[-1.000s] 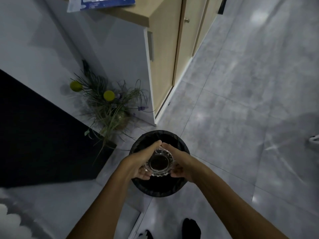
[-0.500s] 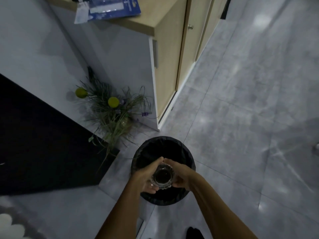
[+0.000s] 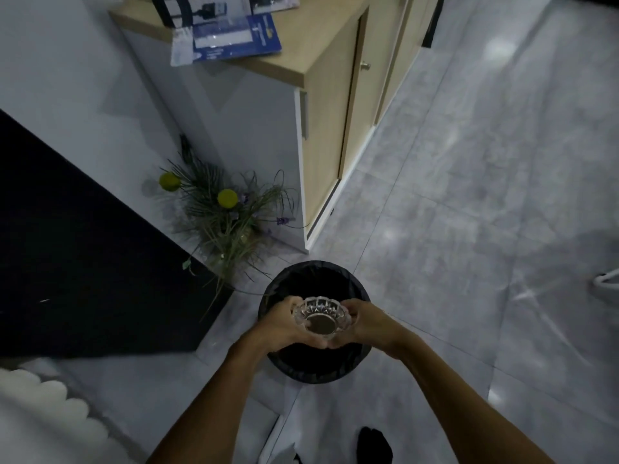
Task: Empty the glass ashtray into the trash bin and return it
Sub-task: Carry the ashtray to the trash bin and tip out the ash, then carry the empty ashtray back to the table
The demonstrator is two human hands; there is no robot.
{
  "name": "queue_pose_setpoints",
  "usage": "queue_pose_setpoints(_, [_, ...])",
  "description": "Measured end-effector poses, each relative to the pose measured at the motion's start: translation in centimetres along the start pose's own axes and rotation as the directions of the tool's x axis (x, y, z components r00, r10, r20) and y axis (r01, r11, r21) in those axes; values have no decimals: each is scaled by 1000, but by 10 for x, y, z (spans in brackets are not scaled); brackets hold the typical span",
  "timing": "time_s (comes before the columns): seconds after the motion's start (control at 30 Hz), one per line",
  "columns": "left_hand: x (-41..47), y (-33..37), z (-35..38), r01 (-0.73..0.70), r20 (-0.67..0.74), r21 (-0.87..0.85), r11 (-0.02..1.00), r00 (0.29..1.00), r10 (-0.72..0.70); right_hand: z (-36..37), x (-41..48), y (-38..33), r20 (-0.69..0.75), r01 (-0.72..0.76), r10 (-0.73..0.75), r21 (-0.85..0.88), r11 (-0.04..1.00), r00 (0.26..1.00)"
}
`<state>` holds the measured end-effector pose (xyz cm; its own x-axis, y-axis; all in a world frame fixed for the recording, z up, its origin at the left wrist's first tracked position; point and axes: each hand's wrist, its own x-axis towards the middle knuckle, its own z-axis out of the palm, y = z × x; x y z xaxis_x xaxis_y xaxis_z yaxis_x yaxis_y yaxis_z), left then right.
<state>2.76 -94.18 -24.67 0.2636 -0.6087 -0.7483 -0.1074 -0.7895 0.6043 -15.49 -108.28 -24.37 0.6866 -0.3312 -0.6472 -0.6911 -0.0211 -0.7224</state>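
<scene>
dim | bluish cast | floor glare | wide-angle edge distortion

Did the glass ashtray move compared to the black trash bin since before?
Yes. The clear cut-glass ashtray, held by the left hand and right hand, has tipped away over the round black trash bin; it sat level earlier.

So the ashtray is held right over the bin, gripped by the left hand on its left side and the right hand on its right. The bin is parked on the floor, just in front of the cabinet corner. A plant is tucked to the bin's left, against the cabinet's side. Papers are left lying on top of the cabinet, hanging over its edge.
</scene>
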Motion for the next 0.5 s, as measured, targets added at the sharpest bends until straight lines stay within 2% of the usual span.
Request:
queue_pose_setpoints(0.1, [-18, 8, 6, -156, -144, 80, 985, 976, 166, 11, -22, -18, -178, 202, -219, -107, 973, 959])
queue_pose_setpoints(0.2, [-36, 15, 6, -266, -223, 106, 958, 933, 283, 16, -47, -35, -313, 241, -282, -164, 957, 907])
queue_pose_setpoints(0.37, [-93, 55, -12, -392, -253, 168, 904, 869, 424, 1, -101, -77, -384, 293, -354, -210, 933, 853])
queue_pose_setpoints(0.5, [-153, 97, -30, -467, -259, 145, 872, 833, 489, -16, -157, -128, -394, 346, -426, -261, 901, 814])
